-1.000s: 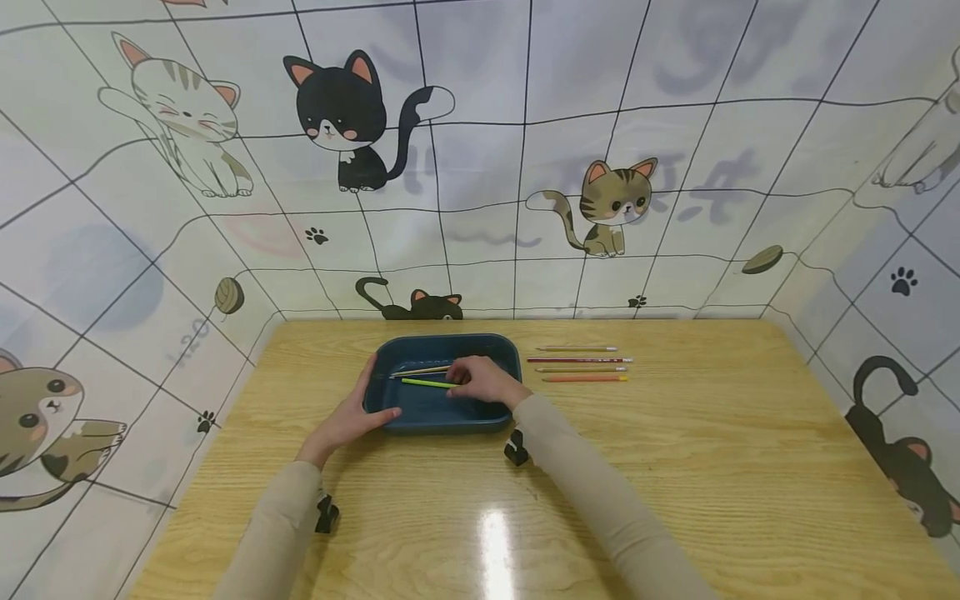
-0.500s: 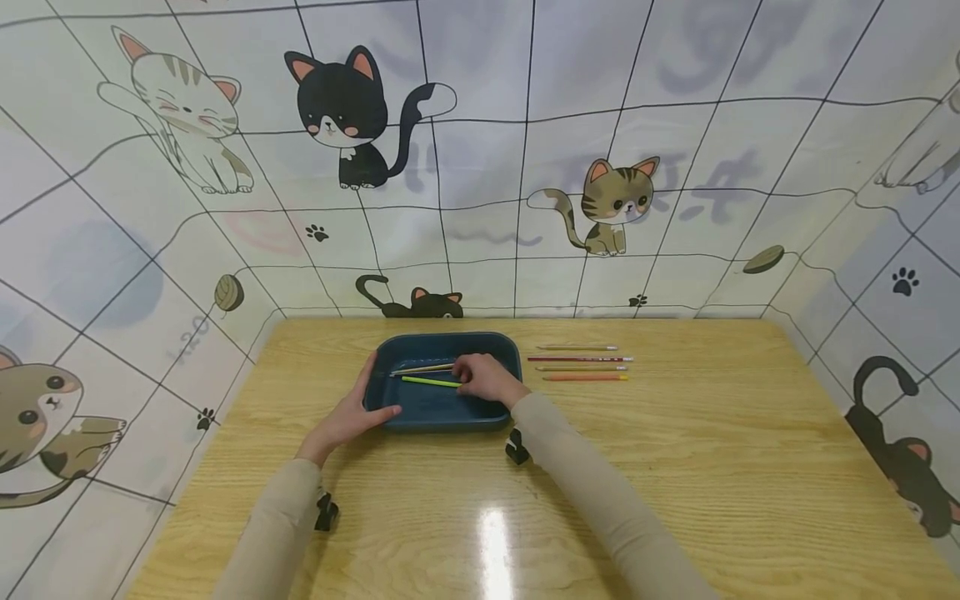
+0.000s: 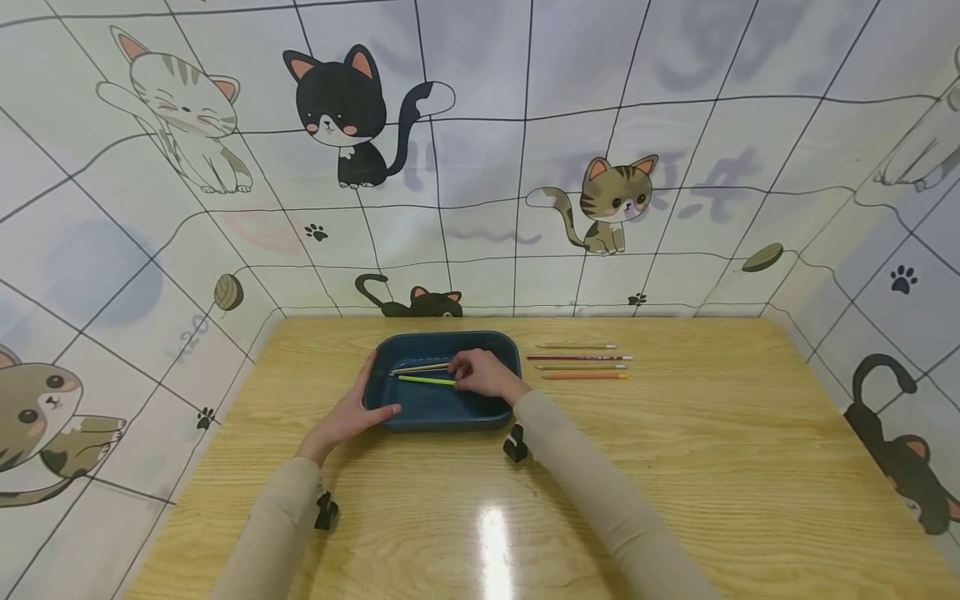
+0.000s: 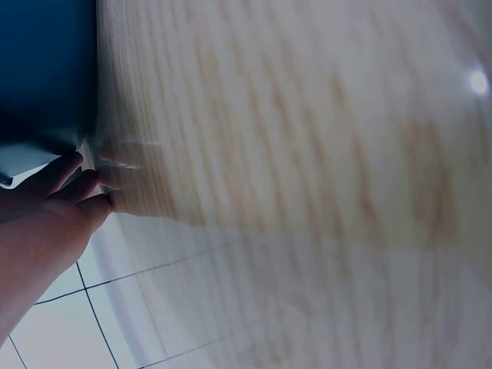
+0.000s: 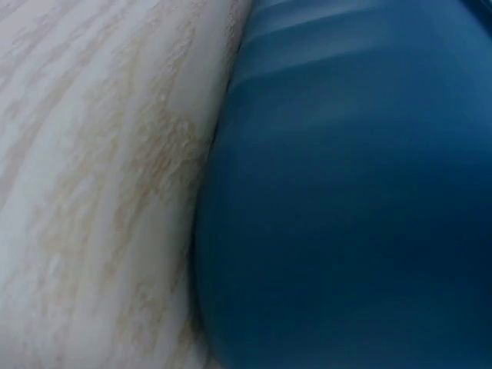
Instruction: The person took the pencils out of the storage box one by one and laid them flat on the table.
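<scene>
A dark blue tray (image 3: 427,415) stands on the wooden table. My left hand (image 3: 347,423) grips its left end, the fingers along the outer wall and the thumb over the front rim. In the left wrist view, the left hand's fingers (image 4: 65,181) lie beside the tray's wall (image 4: 46,77). Inside the tray, my right hand (image 3: 486,375) pinches the right end of a light green pencil (image 3: 426,380). Just behind it lie thin pencils (image 3: 420,367), their right ends hidden by that hand. Only the tray's outer wall (image 5: 346,192) and the table show in the right wrist view.
Right of the tray, several pencils lie in parallel on the table (image 3: 712,458): a dark red one (image 3: 577,358), an orange one (image 3: 585,377) and tan ones (image 3: 577,346). A cat-patterned cloth (image 3: 480,167) covers the walls behind and at the sides.
The green pencil has shifted slightly left with my right hand, after a small move right. The left hand and the tray stay where they were.
</scene>
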